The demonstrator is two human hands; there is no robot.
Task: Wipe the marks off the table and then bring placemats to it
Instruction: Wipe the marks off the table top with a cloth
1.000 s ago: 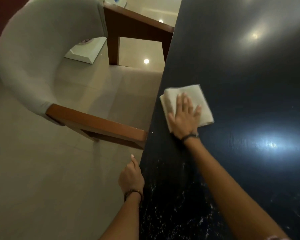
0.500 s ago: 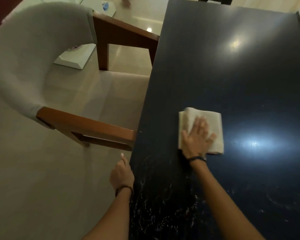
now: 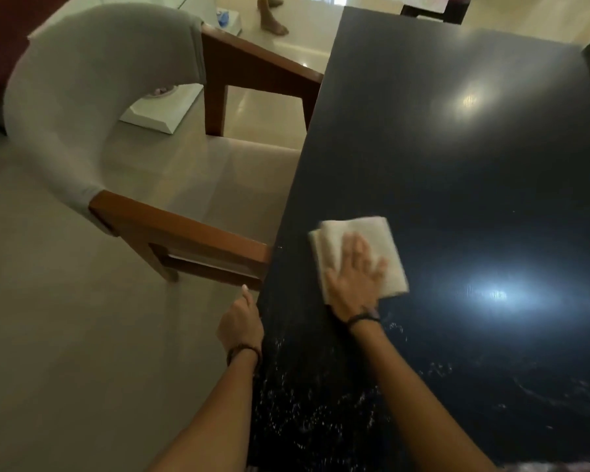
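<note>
A glossy black table (image 3: 457, 158) fills the right side of the view. White speckled marks (image 3: 307, 413) spread over its near left part. A folded white cloth (image 3: 348, 233) lies flat on the table near the left edge. My right hand (image 3: 353, 279) presses on the cloth with straight, spread fingers. My left hand (image 3: 241, 323) rests against the table's left edge, fingers loosely curled, holding nothing.
A grey upholstered chair (image 3: 82, 97) with wooden arms (image 3: 184, 236) stands pushed against the table's left side. A white base (image 3: 157, 110) sits on the tiled floor behind it. Another person's feet (image 3: 271, 18) show at the top.
My right hand has slid the cloth toward me and to the right, then back left a little. The view has tilted up, showing more of the table's far end.
</note>
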